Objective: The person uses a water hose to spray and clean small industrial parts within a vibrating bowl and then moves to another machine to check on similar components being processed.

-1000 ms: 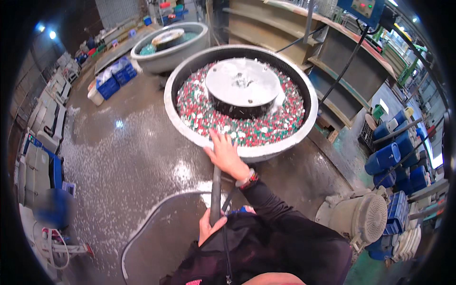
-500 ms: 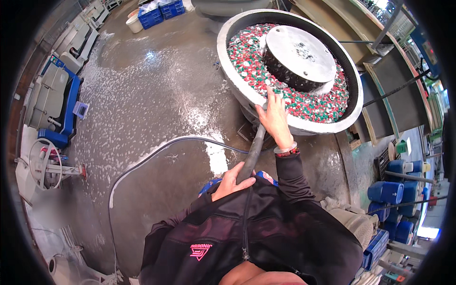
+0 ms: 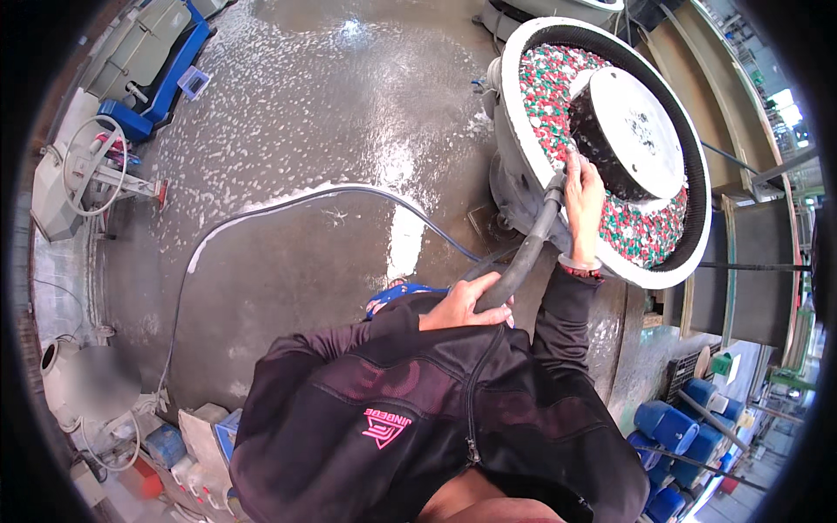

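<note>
My left hand [image 3: 466,305] is wrapped around a thick dark grey hose [image 3: 527,253] close to my jacket. The hose slants up to the right, and its end fitting [image 3: 555,187] lies at the near rim of a round white tub [image 3: 519,122]. My right hand [image 3: 584,199] reaches over that rim beside the fitting. Its fingers are drawn together over the small red, green and white pieces [image 3: 549,100] filling the tub; what they pinch, if anything, is hidden. A dark central hub with a round white top [image 3: 636,131] rises inside the tub.
A thin hose [image 3: 323,193] curves across the wet, foam-spotted floor [image 3: 279,270]. Blue and grey machines [image 3: 144,70] and a handwheel [image 3: 94,166] stand at left. Blue drums [image 3: 667,427] are at lower right, with large boards [image 3: 750,261] beside the tub.
The view has turned, so the tub sits farther right. My right hand's spread fingers have drawn together over the pieces. The hose end has come up beside it; my left hand still holds the hose.
</note>
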Motion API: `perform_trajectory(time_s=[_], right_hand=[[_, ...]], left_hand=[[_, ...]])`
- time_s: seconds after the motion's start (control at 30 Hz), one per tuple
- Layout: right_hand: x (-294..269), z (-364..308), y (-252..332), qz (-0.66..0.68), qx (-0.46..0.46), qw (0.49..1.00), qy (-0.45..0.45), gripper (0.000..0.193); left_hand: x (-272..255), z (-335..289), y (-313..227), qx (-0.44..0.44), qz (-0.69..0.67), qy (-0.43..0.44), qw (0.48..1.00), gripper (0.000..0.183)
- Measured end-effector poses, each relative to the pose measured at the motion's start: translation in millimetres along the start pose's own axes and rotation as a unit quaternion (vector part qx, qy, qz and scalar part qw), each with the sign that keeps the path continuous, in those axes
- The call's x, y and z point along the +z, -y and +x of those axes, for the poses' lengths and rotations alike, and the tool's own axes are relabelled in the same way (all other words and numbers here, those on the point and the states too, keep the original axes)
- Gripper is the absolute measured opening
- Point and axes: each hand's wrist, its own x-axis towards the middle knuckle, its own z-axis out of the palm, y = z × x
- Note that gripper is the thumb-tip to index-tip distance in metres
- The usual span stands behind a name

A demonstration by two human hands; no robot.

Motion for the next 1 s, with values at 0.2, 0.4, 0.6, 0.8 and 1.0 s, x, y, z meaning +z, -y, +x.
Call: perform_trajectory(time_s=[0.2,0.4,0.6,0.8,1.0], right_hand=[[15,1,6,0.375,0.082,0.91,-0.154,0.036],[0,5,-20,0.549,0.076,0.819,-0.149,0.037],[-4,6,-40,0.587,0.045,0.806,-0.057,0.038],[-3,5,-46,0.624,0.03,0.778,-0.073,0.033],[5,3,-72,0.403,0.091,0.904,-0.108,0.027]], left_hand=[[6,2,3,0.036,0.061,0.024,0.997,0.033],[0,8,11,0.069,0.089,0.075,0.991,0.031],[-3,12,11,0.007,0.09,0.096,0.991,0.039],[-1,18,14,0.043,0.105,0.094,0.989,0.041],[5,29,17,-0.042,0.047,0.032,0.998,0.039]])
